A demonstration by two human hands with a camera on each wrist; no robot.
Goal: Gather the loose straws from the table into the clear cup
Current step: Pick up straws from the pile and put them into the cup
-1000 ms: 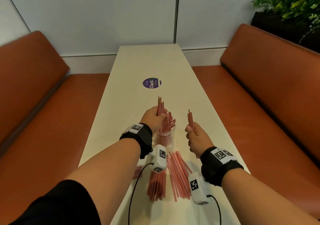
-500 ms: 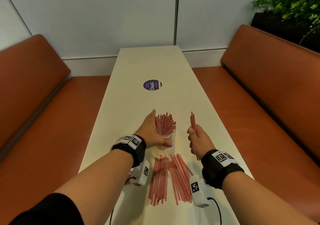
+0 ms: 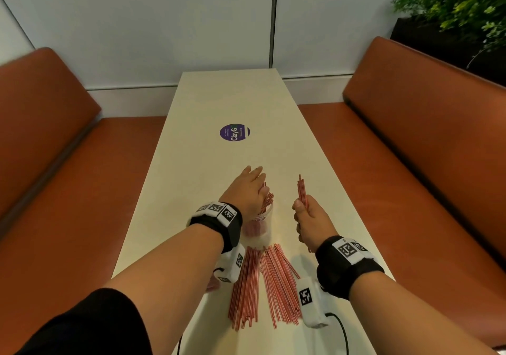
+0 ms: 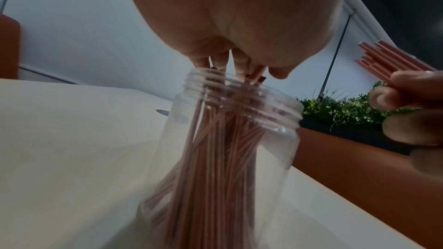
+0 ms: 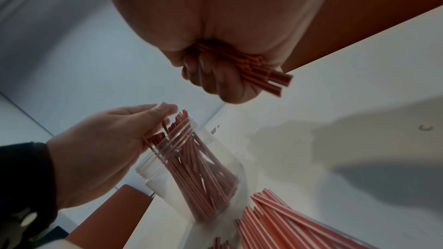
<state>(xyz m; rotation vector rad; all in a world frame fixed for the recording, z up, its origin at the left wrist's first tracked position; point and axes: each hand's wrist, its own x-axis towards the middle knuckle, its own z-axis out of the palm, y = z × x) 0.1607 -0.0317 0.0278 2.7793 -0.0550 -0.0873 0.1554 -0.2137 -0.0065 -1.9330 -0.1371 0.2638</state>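
A clear cup (image 3: 260, 226) with a threaded rim stands mid-table, holding several red-and-white straws (image 4: 215, 158). My left hand (image 3: 246, 190) lies over the cup's mouth, its straight fingers touching the straw tops (image 5: 177, 120). To the right of the cup, my right hand (image 3: 312, 220) grips an upright bundle of straws (image 3: 302, 190), whose lower ends stick out below the fist (image 5: 263, 71). A fan of loose straws (image 3: 262, 286) lies on the table just in front of the cup, between my wrists.
The long cream table (image 3: 219, 102) carries a round purple sticker (image 3: 235, 132) beyond the cup. Orange benches run along the left (image 3: 54, 190) and right (image 3: 410, 163) sides. A green plant (image 3: 460, 7) stands behind the right bench.
My left hand let its straws drop into the cup, opened beside it, then moved flat over the straw tops. The right hand has kept its bundle, nearly still.
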